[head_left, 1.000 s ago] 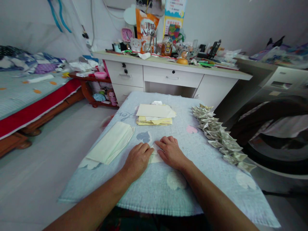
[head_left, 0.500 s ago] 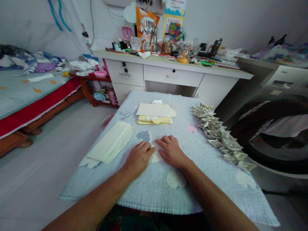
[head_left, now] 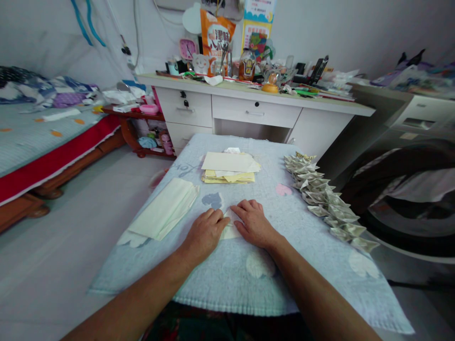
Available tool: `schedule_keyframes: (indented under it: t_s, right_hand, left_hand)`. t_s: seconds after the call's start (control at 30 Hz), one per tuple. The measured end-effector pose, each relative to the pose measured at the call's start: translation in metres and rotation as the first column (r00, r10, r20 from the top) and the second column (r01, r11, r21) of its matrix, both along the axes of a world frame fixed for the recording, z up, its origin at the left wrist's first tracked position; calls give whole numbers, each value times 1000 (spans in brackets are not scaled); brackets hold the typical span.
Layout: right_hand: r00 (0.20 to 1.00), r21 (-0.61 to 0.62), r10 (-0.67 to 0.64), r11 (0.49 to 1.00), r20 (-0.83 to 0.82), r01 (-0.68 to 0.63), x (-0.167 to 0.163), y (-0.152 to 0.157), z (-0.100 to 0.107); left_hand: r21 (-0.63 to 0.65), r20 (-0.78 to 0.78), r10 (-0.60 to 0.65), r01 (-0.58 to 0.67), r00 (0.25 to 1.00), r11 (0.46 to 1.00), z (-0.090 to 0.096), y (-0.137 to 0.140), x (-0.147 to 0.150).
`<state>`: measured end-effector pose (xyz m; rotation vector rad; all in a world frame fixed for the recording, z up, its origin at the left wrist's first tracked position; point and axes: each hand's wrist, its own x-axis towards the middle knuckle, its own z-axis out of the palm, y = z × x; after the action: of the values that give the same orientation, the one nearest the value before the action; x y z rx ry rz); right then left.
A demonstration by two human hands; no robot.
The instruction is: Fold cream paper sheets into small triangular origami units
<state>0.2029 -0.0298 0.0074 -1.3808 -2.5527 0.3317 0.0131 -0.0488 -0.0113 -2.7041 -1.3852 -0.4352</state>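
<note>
A small pale sheet of folded paper [head_left: 231, 231] lies flat on the cloth-covered table [head_left: 227, 284], between my hands. My left hand [head_left: 205, 232] has its fingers curled, pinching the left side of the paper. From the other side, my right hand [head_left: 254, 223] presses on the paper, its thumb and fingers bent over the upper right part. The fingers hide much of the sheet, so its folds are hard to make out. Beyond the hands sits a stack of cream and yellow paper [head_left: 227, 162]. A pile of pale green paper [head_left: 161, 210] lies to the left.
Rows of folded pointed paper pieces [head_left: 325, 199] run down the table's right edge. Behind stands a white desk [head_left: 249, 111] crowded with jars and small items. A washing machine [head_left: 415, 113] is at the right, a bed [head_left: 46, 142] at the left.
</note>
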Motion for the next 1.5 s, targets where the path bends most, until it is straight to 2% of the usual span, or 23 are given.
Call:
schedule_keyframes:
  t_s: [0.23,0.43,1.17,1.5]
  right_hand:
    - [999,47,38,998,-28,-37,0,0,-1]
    - [998,39,56,998,-17,-56,0,0,-2]
    - [996,64,23,998,82,-29,-5,-2,2]
    - [997,69,26,997,67,-31,-5,-2,0]
  left_hand:
    - [60,63,-24,20,998,998,-5,2,-2]
    - [33,100,-64,61,993,998,-4,4,-2]
    - [-12,59,-53,54,997,998,-3,1,0]
    - [-58,17,-38,39,999,998,0,-3,-1]
